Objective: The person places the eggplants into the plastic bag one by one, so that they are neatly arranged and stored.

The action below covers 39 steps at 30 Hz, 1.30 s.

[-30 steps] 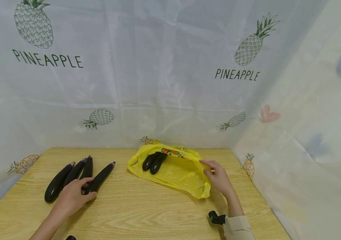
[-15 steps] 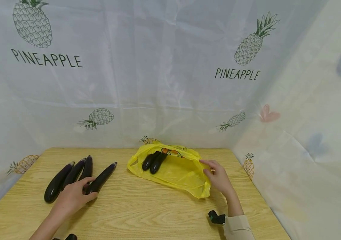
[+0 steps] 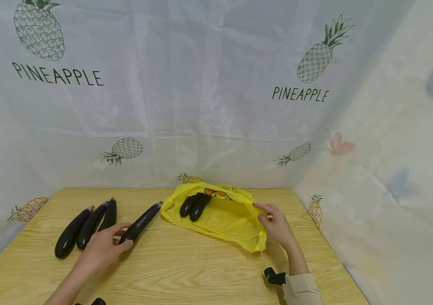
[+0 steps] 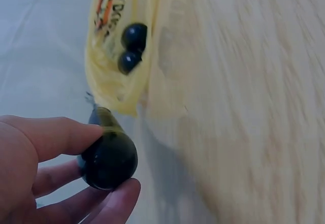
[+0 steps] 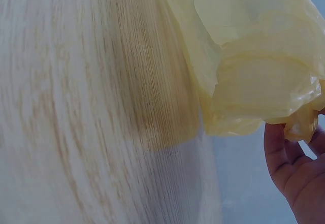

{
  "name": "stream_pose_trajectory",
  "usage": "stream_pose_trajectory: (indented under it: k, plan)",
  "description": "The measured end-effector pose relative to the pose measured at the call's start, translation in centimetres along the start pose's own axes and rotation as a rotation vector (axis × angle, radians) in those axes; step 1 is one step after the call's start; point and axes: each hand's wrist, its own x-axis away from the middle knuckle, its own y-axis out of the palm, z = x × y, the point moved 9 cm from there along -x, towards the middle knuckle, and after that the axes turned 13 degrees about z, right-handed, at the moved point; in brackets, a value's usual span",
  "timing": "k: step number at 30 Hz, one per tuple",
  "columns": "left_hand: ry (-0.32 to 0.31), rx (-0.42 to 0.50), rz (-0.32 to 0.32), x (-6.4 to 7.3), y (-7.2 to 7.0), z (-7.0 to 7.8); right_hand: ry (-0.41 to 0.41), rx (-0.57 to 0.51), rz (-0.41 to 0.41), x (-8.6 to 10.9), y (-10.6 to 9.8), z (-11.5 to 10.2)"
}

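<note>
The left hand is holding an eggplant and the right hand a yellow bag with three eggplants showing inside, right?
Not quite: the head view shows two eggplants inside the yellow bag, not three. The left hand holds an eggplant, and the right hand the bag.

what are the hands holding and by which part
The left hand holds an eggplant by its thick, rounded end; the right hand pinches the bag by a bunched bit at its right end.
</note>
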Motion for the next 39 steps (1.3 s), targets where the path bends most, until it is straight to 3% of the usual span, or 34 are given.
stream_pose_trajectory:
  k: [11,24,31,39]
  plan:
    - [0.014,0.107,-0.022,0.2,2.3,3.7,0.003,-0.008,-0.001,0.1,-0.1,0.2]
    - [0.043,0.169,-0.012,-0.6,5.4,8.1,0.009,-0.002,0.000,0.1,0.0,0.2]
    - [0.030,0.219,-0.006,-1.0,7.3,9.8,-0.007,0.001,-0.003,0.0,0.0,-0.1]
    - [0.091,0.253,0.018,-1.8,9.1,12.1,0.006,0.003,-0.003,0.0,-0.1,-0.2]
